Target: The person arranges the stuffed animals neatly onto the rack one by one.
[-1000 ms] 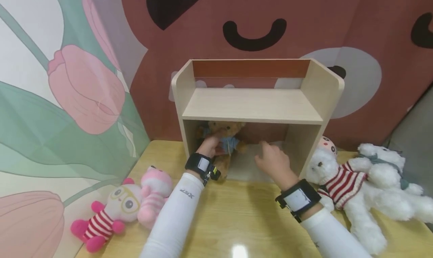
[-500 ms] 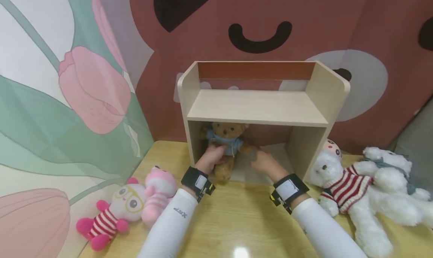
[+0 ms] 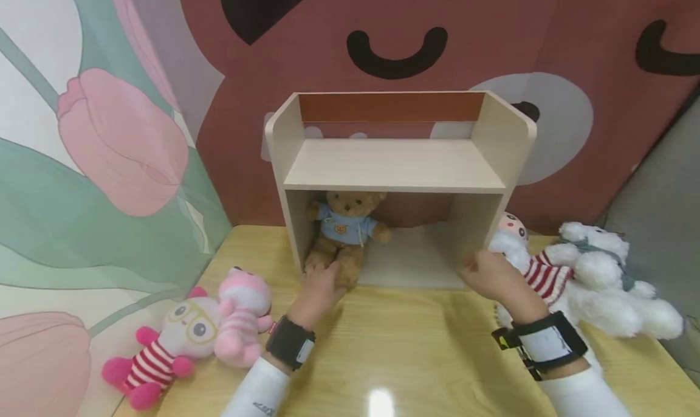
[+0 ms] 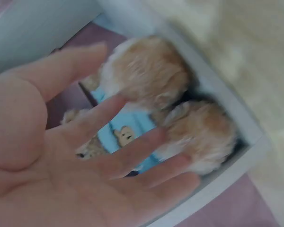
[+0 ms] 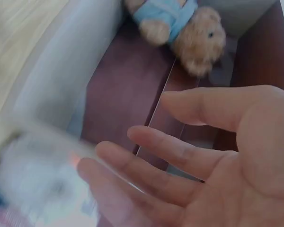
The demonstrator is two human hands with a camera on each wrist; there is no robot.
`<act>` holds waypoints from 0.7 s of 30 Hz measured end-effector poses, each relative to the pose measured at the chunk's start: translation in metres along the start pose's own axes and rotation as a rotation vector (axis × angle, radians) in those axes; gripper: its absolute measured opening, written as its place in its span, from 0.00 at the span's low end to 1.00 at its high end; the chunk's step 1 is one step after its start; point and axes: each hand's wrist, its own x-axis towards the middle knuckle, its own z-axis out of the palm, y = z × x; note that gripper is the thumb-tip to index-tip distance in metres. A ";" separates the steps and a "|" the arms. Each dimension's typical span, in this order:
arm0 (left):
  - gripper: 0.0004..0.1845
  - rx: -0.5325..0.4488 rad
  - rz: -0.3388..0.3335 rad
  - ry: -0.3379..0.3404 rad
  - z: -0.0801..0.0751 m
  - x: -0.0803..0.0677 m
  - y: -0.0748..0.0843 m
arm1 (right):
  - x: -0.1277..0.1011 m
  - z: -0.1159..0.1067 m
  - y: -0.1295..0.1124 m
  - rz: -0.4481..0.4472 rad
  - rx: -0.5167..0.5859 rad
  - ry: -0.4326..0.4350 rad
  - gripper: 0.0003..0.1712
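Two white sleeves (image 3: 257, 389) enter at the bottom edge, one left of centre and one at lower right, each leading to a black wrist band (image 3: 549, 344). The left grip (image 3: 317, 292), a bare hand just below centre, has its fingers spread and nearly straight and has hold of nothing. Its fingertips are right by the bear's feet; whether they touch is hard to tell. The right grip (image 3: 492, 277), right of centre, is relaxed, fingers loosely bent and thumb apart, also holding nothing, near the front of the shelf's right side.

Below and around them is a pale wooden surface (image 3: 404, 344). At lower left lie a toy in yellow glasses (image 3: 158, 356) and striped top, and, against it, a pink toy (image 3: 239, 332). At right lies a white toy in a red-striped sweater (image 3: 549, 280), partly behind the hand, with a scarfed white toy (image 3: 598, 256) beyond it and a round pink face (image 3: 513, 224) peeking above.

In the centre stands a cream two-level shelf (image 3: 394, 161). The brown bear (image 3: 344, 228) sits upright in its lower compartment, on the left, wearing a blue hoodie, feet at the front edge.

Farthest back, a brown cartoon wall (image 3: 437, 58) fills the top; pink tulips (image 3: 120, 137) decorate the left.
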 end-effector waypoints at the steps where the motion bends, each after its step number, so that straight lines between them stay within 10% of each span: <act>1: 0.26 -0.005 -0.017 0.018 0.000 -0.003 -0.004 | -0.002 -0.002 0.005 0.007 0.002 0.004 0.21; 5: 0.29 -0.029 -0.025 0.072 0.001 -0.015 -0.016 | -0.009 -0.003 0.037 0.069 -0.057 0.124 0.13; 12: 0.39 -0.157 -0.080 -0.035 0.024 -0.042 -0.023 | -0.020 0.008 0.096 0.176 -0.178 0.479 0.18; 21: 0.23 -0.060 -0.009 -0.124 0.036 -0.060 -0.029 | -0.029 -0.011 0.117 0.376 -0.107 0.623 0.31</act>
